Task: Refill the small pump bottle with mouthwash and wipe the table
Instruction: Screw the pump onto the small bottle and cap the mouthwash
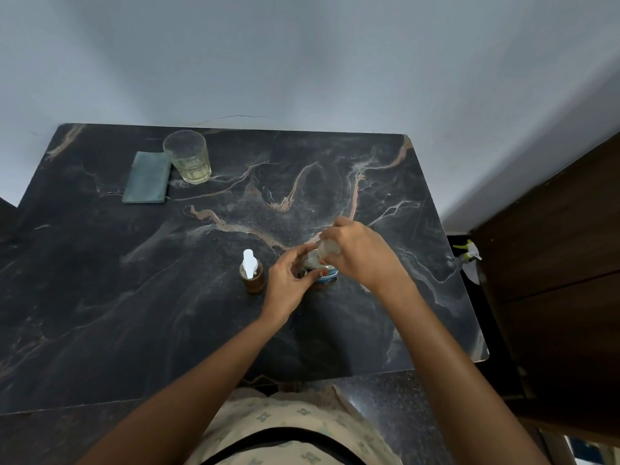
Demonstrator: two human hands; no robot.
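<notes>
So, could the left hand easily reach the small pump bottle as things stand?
Probably yes: the pump bottle stands just beside the left hand, nothing between them, though that hand holds the mouthwash bottle and must let go first.

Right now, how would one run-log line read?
left hand: holds mouthwash bottle | right hand: grips its cap | pump bottle: upright, pump on

We look down on a room in a home: a dark marble-patterned tabletop [134, 297] set against a plain pale wall [302, 62], a drinking glass [188, 157] and folded green cloth [147, 178] at its far corner, dark wooden furniture [553, 263] and a spray bottle [469, 256] alongside.
</notes>
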